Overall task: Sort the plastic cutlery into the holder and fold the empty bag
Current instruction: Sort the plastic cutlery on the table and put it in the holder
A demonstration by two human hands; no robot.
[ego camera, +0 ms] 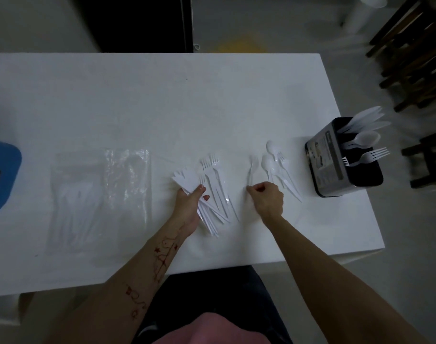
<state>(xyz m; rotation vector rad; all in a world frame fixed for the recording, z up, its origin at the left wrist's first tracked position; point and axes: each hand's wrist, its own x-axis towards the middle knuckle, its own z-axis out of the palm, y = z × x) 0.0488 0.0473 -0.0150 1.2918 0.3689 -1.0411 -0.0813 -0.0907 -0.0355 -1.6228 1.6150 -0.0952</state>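
Both hands work low over the white tabletop (162, 100): left hand (189, 207) clutches a fanned bundle of knives (187, 181), right hand (268, 197) pinches a spoon (252, 167); clear bag (100, 194) lies left, holder (341, 160) at the right edge

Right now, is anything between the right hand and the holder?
Yes. A small pile of spoons and forks lies on the table between the right hand and the holder; lifting clears it.
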